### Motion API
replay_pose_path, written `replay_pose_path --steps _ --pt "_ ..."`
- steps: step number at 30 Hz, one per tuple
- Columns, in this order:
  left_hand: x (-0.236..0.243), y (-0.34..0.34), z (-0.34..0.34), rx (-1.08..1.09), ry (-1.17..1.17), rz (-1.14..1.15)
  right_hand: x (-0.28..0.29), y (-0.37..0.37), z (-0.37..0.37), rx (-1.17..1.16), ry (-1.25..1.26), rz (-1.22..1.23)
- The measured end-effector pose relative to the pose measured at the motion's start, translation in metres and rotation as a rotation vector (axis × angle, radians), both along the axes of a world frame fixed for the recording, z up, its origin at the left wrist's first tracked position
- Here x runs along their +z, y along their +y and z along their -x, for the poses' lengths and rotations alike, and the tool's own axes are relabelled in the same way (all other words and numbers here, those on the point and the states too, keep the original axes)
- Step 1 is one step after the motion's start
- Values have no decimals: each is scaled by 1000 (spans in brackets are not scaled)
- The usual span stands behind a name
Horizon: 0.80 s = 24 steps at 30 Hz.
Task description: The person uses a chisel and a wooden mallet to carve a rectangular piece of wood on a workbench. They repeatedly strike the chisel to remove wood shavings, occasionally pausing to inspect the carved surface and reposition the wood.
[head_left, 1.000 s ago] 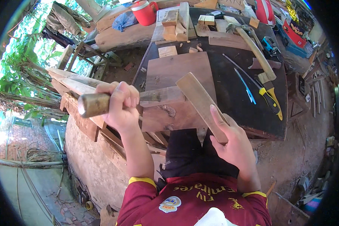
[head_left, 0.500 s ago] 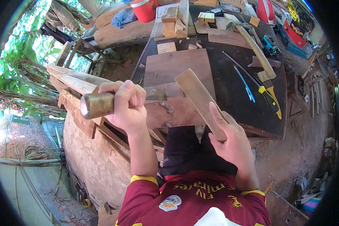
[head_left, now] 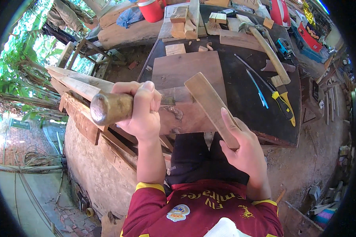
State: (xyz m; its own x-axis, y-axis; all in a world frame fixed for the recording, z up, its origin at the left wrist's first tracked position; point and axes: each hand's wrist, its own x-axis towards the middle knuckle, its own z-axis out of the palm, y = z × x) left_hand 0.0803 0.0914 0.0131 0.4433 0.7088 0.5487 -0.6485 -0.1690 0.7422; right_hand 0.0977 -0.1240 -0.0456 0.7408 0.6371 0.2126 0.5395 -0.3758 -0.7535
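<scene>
My left hand (head_left: 142,110) is closed around the rounded wooden handle (head_left: 108,108) of a chisel, whose flat blade (head_left: 177,95) points to the right over a brown board (head_left: 188,65) on the bench. My right hand (head_left: 241,150) grips a flat, narrow wooden strip (head_left: 205,98) by its lower end; the strip slants up and left, its upper end close to the blade's tip. Whether they touch I cannot tell.
The dark bench top (head_left: 265,118) holds a hammer (head_left: 269,53), blue pen (head_left: 257,87), yellow-handled screwdriver (head_left: 283,104), blue tool (head_left: 284,46) and several wood blocks (head_left: 175,49). Long timbers (head_left: 75,83) lie at the left; a red jug (head_left: 150,12) stands behind.
My left hand and the chisel have moved rightward, with the handle's end turned more toward me. My right hand and the strip shifted slightly up and left over the second, then barely moved.
</scene>
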Motion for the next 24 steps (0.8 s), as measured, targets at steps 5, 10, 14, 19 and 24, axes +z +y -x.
replay_pose_path --steps 5,10,14,19,24 --pt "-3 4 -1 -6 -22 -22 -2 -1 0 -3 -7 9" --pt "-2 6 -2 -8 -20 -38 -2 -1 -1 -1 0 20" --pt "-2 8 -3 -20 -4 -23 -1 -1 0 -7 5 26" --pt "-2 9 -2 -28 5 -7 3 0 0 -12 74 36" --pt "-3 12 -1 -79 -12 -10 1 -1 -1 -3 20 8"
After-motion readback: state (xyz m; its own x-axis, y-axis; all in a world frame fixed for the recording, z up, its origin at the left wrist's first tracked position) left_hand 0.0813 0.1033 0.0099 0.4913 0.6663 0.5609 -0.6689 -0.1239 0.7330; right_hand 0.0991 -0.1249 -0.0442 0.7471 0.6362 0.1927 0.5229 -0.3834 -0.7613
